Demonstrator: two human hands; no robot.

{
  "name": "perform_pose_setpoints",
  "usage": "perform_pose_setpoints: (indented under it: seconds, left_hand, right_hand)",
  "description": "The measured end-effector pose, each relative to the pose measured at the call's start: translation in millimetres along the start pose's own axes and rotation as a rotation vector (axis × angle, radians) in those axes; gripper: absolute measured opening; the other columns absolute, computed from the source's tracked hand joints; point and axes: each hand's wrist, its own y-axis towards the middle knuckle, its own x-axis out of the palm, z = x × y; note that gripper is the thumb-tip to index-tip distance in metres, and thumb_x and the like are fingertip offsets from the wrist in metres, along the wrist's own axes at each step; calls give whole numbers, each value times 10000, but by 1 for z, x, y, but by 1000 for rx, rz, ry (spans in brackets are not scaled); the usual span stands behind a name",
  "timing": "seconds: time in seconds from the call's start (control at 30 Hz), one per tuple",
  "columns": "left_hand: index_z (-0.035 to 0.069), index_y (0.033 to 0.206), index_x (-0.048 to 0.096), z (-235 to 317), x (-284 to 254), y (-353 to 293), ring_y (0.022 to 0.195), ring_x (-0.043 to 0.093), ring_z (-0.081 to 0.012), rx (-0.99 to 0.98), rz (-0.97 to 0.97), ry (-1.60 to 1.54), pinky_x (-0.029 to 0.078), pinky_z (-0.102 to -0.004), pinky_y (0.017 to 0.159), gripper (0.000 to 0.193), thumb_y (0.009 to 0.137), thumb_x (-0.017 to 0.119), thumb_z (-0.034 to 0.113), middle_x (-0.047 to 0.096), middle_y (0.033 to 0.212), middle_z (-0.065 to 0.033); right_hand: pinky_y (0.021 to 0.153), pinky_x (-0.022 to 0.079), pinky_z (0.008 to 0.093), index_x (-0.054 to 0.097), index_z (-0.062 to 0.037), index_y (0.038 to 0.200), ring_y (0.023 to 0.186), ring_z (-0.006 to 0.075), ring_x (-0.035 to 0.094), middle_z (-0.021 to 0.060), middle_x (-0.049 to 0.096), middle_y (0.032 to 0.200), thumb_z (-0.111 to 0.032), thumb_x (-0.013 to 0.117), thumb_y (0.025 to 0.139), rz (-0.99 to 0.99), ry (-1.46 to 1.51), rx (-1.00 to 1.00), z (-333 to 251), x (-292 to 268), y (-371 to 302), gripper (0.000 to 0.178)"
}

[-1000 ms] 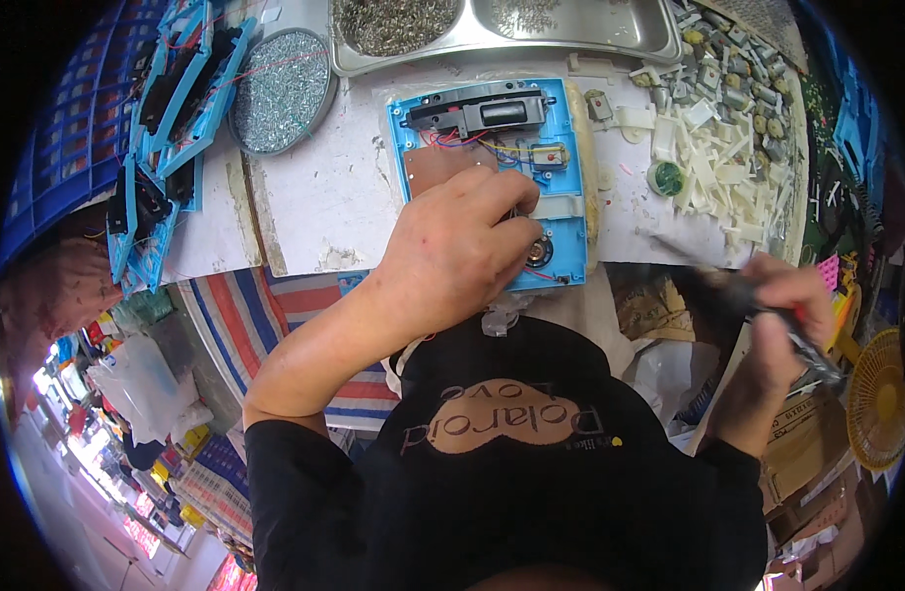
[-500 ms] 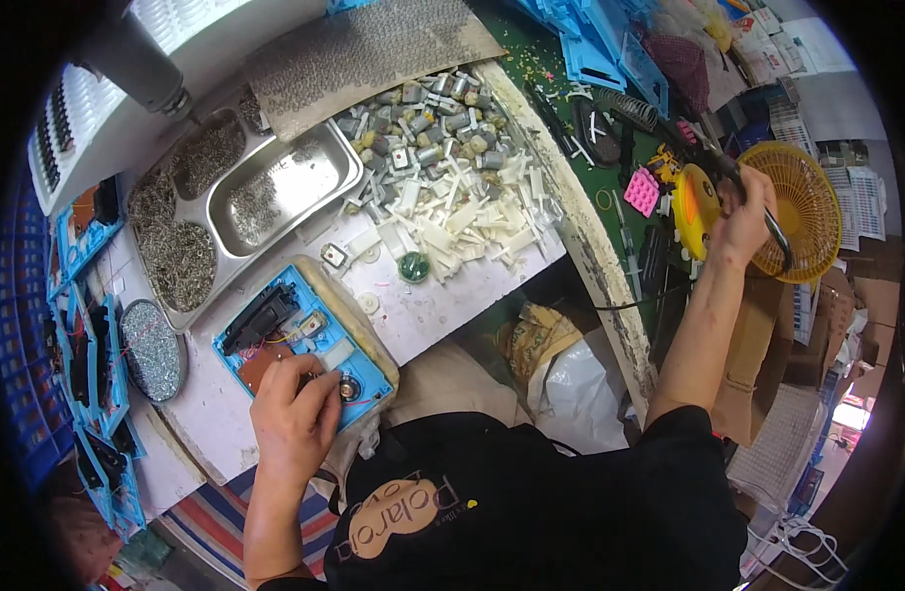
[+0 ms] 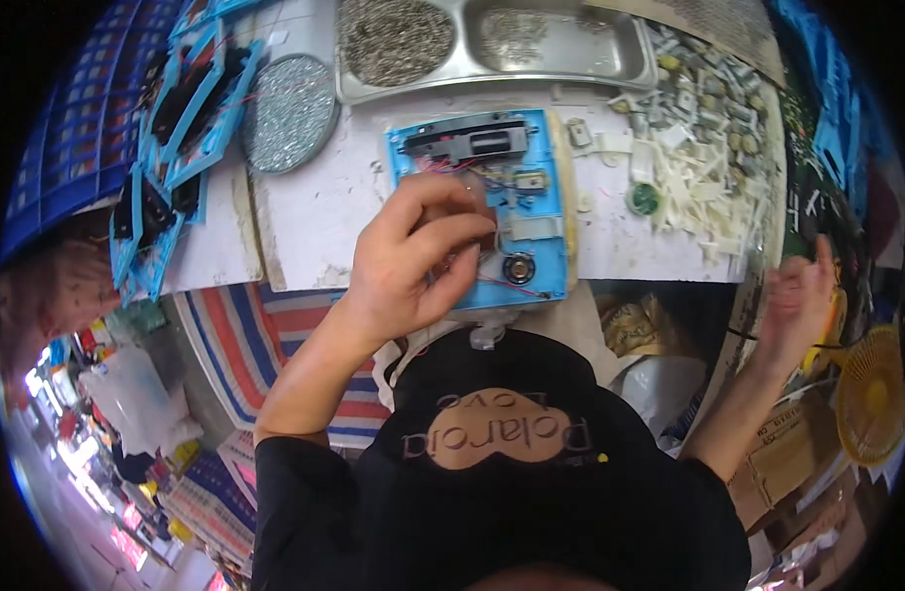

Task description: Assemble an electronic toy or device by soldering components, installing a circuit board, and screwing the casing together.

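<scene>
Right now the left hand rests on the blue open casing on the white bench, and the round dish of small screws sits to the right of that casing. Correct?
Not quite. In the head view the left hand rests on the blue open casing, but the round dish of small screws sits to its left.

Even, bright overhead light on the white worktop (image 3: 314, 207), no hard shadows. Mild glare on the steel tray (image 3: 570, 59) rim and the round mesh lid (image 3: 288, 113). Heavy fisheye: straight edges bow near the rim, black vignette all round. Centre is fairly sharp around the blue housing (image 3: 551, 177); right hand (image 3: 797, 300) is motion-blurred, left hand (image 3: 413, 261) crisp. Lower-left street area blown out and soft. Dark shirt loses detail in the lower middle
</scene>
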Motion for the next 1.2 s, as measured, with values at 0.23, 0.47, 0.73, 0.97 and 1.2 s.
perform_pose_setpoints:
  seconds: [0.23, 0.47, 0.73, 0.97, 1.2]
  left_hand:
    - [32, 1023, 734, 0, 2, -12, 867, 675, -219, 39, -65, 142, 569, -303, 722, 282, 766, 725, -83, 601, 1144, -144]
    - [89, 1035, 753, 1, 4, -3, 875, 652, -280, 115, -130, 182, 529, -375, 719, 378, 675, 790, -18, 638, 1065, -97]
    - [120, 1061, 762, -3, 2, 1, 933, 626, -273, 164, -200, 238, 473, -396, 758, 399, 677, 801, 20, 647, 1079, -79]
    - [127, 1073, 761, 1, 8, 14, 905, 596, -247, 114, -29, 287, 420, -404, 809, 370, 707, 775, 73, 616, 1053, -52]
    - [153, 1066, 768, -8, 18, 23, 966, 563, -242, 147, -15, 474, 369, -419, 893, 347, 721, 739, 170, 593, 1046, -27]
  right_hand:
    - [782, 389, 419, 715, -110, 868, 797, 254, 548, 27, 600, 815, -167, 894, 656, -733, -670, -680, 13, 191, -90, 284]
    - [800, 363, 428, 691, -107, 834, 810, 254, 539, 24, 592, 815, -163, 841, 707, -753, -785, -700, 14, 202, -92, 205]
    - [805, 381, 423, 687, -101, 845, 828, 259, 559, 34, 614, 834, -140, 816, 731, -814, -770, -601, 11, 200, -89, 176]
    - [767, 413, 411, 671, -91, 808, 738, 268, 587, 52, 611, 733, -206, 799, 775, -599, -791, -645, 10, 221, -36, 176]
    - [755, 421, 435, 647, -71, 735, 744, 291, 637, 89, 657, 735, -219, 745, 779, -697, -1092, -782, -4, 244, -33, 183]
